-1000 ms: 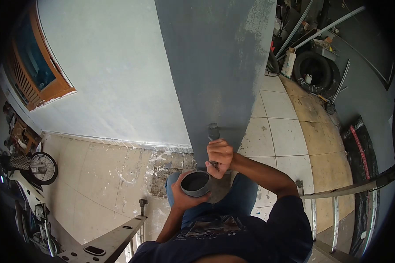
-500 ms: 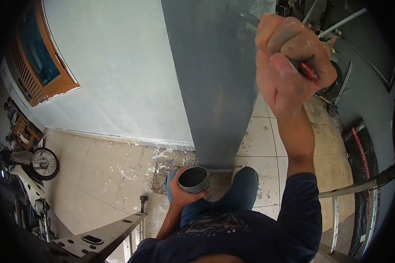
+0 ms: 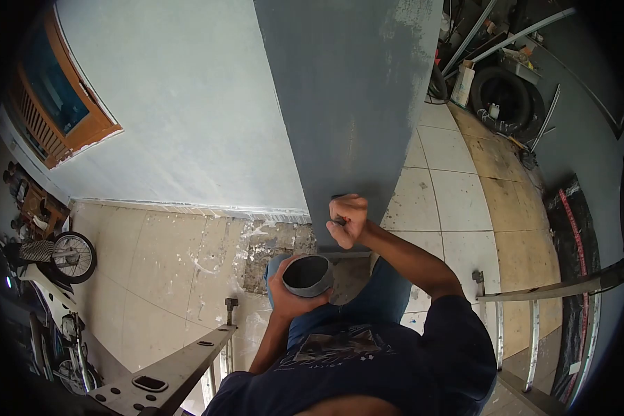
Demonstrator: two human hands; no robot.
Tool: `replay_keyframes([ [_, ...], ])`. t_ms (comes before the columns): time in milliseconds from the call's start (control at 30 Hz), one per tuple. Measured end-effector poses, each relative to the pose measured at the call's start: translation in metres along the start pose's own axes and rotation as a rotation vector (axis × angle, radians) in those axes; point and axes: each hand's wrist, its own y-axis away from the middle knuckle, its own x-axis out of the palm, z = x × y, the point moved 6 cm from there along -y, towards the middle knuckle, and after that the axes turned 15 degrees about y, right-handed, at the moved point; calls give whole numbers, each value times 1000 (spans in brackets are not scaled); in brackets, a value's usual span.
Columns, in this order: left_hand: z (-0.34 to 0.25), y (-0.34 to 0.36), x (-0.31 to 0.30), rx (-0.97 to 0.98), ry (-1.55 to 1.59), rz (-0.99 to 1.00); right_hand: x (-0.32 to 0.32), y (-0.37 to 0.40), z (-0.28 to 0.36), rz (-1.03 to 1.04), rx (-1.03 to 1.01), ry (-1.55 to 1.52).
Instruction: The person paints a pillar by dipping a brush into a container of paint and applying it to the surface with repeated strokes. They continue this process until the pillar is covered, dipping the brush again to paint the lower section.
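Down below, the left hand [image 3: 288, 301] is wrapped around a small round pot [image 3: 307, 274] of dark grey paint, held just above the knees. The right hand [image 3: 347, 218] is clenched in a fist on what looks like a brush [image 3: 338, 198], mostly hidden, pressed low against the grey column [image 3: 347, 104]. A print on the dark shirt [image 3: 367, 367] is too blurred to read. Paint-spattered floor tiles [image 3: 166, 263] meet a pale blue wall [image 3: 187, 104] with a wood-framed window [image 3: 62, 104]; a tyre [image 3: 503, 97] lies far right.

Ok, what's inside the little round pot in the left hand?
The pot, cupped in the left hand, shows a dark grey fill, apparently paint like that on the column. How deep it is and the pot's bottom are covered.
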Motion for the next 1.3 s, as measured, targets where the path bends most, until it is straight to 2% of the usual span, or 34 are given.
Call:
replay_keyframes([
  [100, -3, 0, -4, 9, -13, -8, -8, -30, -4, -14, 50, -3],
  [167, 2, 1, -8, 2, -4, -17, -23, -67, 10, -72, 5, -64],
  [300, 10, 0, -13, 11, -29, -30, -58, -149, 53, -63, -238, -55],
  [433, 4, -5, -10, 49, -15, -15, -79, -202, 86, -153, -351, -64],
  [500, 7, -5, -7, 18, 31, -9, -82, -201, 93, -171, -405, -51],
  [567, 2, -6, -6, 33, 19, 11, -81, -190, 102, -142, -392, -187],
  [633, 0, -7, -7, 57, -1, 26, -74, -162, 100, -83, -304, -216],
  [767, 14, -4, -14, -1, 48, 10, -40, -70, 54, 47, -126, -135],
  [867, 14, -6, -14, 2, 8, 17, -30, -32, 16, 41, -46, -29],
  [967, 10, -7, -15, 7, 0, 15, -40, -62, 13, -77, -3, -54],
  [1300, 10, -10, -11, 0, 41, 18, -84, -207, 80, -189, -276, -24],
])
